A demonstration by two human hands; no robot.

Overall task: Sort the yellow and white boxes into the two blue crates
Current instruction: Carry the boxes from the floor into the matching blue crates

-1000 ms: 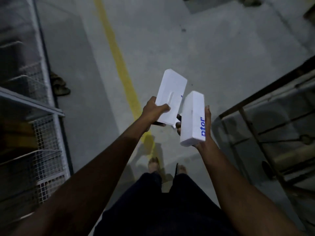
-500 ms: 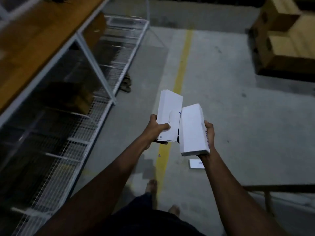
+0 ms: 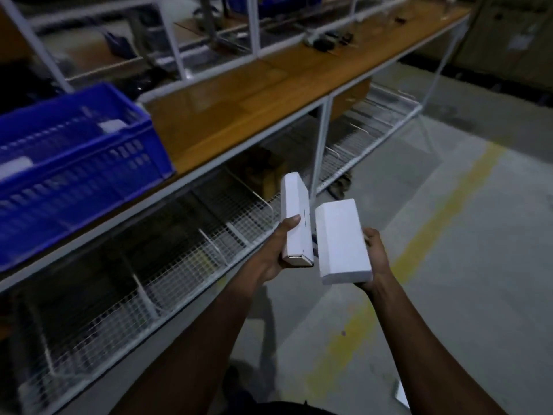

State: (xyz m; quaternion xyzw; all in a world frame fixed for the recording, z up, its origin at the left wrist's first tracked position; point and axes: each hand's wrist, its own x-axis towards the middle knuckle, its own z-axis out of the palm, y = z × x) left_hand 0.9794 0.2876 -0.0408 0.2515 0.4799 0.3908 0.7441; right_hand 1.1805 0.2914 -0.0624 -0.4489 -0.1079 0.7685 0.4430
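My left hand (image 3: 276, 253) grips a long white box (image 3: 294, 218) from below, thumb on its top face, one end flap facing me. My right hand (image 3: 374, 259) holds a second white box (image 3: 341, 239) flat on its palm, just right of the first; the two boxes are close but apart. Both are held over the floor in front of a workbench. A blue slatted crate (image 3: 89, 163) stands on the wooden benchtop at the far left, with white boxes lying inside it. No yellow box is in view.
The wooden benchtop (image 3: 254, 94) runs from left to upper right on a white metal frame, with a wire mesh shelf (image 3: 185, 265) under it. A cardboard box (image 3: 263, 172) sits on that shelf. A yellow line (image 3: 419, 250) crosses the concrete floor. A white item (image 3: 402, 393) lies on the floor at lower right.
My view has swung left from the open floor to the workbench, bringing the blue crate into sight. Both hands still hold their white boxes, now nearer the shelf.
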